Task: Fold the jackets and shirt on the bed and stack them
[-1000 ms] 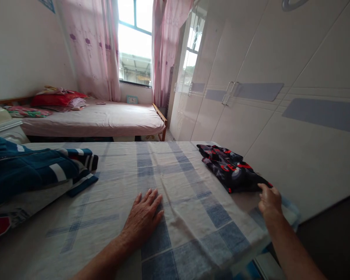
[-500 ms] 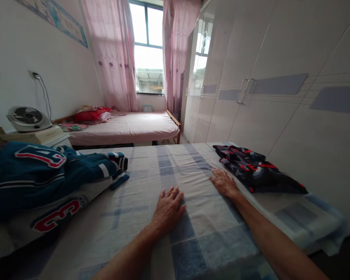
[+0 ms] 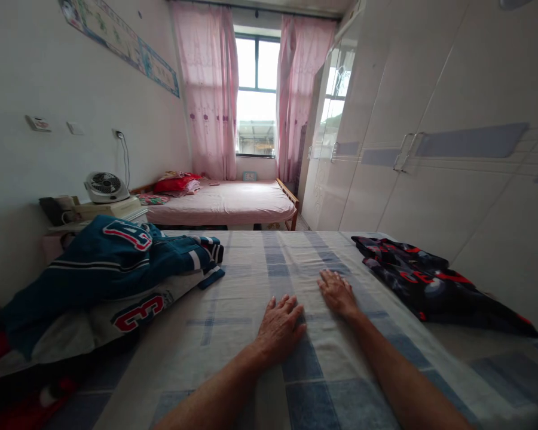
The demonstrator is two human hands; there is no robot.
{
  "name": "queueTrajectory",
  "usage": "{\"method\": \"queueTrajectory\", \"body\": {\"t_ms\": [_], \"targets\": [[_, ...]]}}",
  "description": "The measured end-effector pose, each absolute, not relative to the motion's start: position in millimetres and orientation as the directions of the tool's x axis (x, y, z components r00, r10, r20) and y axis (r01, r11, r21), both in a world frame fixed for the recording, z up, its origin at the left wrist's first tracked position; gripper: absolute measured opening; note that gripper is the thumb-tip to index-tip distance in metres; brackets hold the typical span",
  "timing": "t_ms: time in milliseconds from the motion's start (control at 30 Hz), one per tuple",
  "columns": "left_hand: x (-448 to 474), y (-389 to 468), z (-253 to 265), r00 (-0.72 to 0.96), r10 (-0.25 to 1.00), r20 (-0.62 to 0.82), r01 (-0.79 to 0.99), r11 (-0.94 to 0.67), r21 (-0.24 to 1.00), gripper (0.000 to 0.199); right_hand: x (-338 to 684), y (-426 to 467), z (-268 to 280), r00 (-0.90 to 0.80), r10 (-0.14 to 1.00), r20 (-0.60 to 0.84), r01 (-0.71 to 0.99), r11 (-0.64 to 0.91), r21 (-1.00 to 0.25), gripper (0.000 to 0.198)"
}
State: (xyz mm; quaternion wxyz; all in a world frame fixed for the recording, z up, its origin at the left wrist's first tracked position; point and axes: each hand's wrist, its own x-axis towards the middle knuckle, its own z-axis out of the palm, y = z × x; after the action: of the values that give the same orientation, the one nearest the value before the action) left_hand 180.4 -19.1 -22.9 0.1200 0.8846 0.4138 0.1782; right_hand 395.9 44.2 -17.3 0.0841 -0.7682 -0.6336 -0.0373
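As we reach over the sheet (image 3: 240,295): left hand (image 3: 278,328) and right hand (image 3: 338,292) rest on it palm-down, fingers extended, gripping nothing.
Sheet: it lies spread beneath us, between jacket (image 3: 103,263) at left and dark clothes (image 3: 434,289) at right.
Hands: smoothing, we judge; the next stroke calls for flat palms, even pressure.

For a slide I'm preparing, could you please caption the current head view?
Left hand and right hand rest on a patterned sheet, between piled teal clothing and black-and-red clothing.
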Motion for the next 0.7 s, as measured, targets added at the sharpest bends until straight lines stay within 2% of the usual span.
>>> {"method": "queueTrajectory", "body": {"t_ms": [267, 333, 433, 533, 600, 700], "targets": [[121.9, -11.4, 6.9, 0.636, 0.738, 0.226, 0.621, -0.664, 0.416, 0.033, 397.0, 44.4, -33.8, 0.09, 0.983, 0.158, 0.996, -0.086, -0.033, 0.053], [89.8, -6.6, 8.1, 0.555, 0.785, 0.274, 0.667, -0.618, 0.416, 0.034, 403.9, 47.8, -36.0, 0.067, 0.984, 0.168, 0.998, -0.064, -0.023, 0.053], [43.3, 1.5, 2.7, 0.343, 0.866, 0.363, 0.77, -0.481, 0.419, 0.035, 411.4, 53.2, -42.4, 0.037, 0.981, 0.191, 0.999, -0.032, -0.029, 0.055], [14.3, 10.2, -4.7, 0.143, 0.893, 0.427, 0.823, -0.346, 0.449, 0.035, 418.3, 57.7, -50.7, 0.003, 0.976, 0.218, 0.999, 0.007, -0.046, 0.057], [7.8, 15.5, -8.7, 0.076, 0.888, 0.453, 0.825, -0.312, 0.472, 0.034, 422.9, 60.1, -55.0, -0.016, 0.971, 0.239, 0.998, 0.03, -0.056, 0.059], [11.0, 20.7, -14.0, 0.074, 0.878, 0.472, 0.808, -0.33, 0.487, 0.03, 428.2, 62.8, -58.1, -0.04, 0.962, 0.271, 0.996, 0.061, -0.068, 0.061]]}}
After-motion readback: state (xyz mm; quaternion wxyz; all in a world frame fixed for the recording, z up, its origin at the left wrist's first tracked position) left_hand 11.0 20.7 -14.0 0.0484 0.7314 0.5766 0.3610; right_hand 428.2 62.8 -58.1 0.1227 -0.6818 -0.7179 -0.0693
